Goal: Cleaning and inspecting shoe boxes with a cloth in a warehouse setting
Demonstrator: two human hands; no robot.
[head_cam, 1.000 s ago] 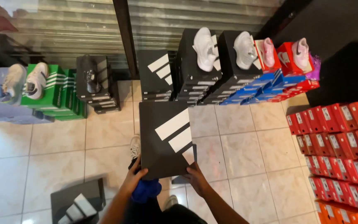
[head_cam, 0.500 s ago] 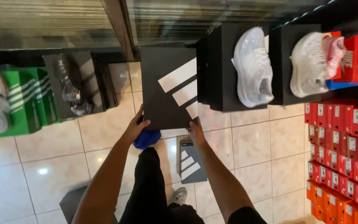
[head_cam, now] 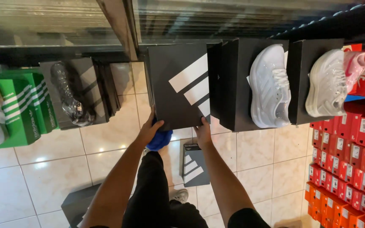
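- Both bare forearms reach forward and up from the bottom edge, nearly parallel.
- The left hand [head_cam: 150, 130] curls, thumb raised and fingers gripping.
- The right hand [head_cam: 202, 131] grips with fingers upward, wrist straight.

Black shoe box [head_cam: 178, 88] with three white diagonal stripes on lid, lid closed, was held level, lid face up, near edge gripped at both corners. It sat just beside the black box stack, touching or nearly touching it.
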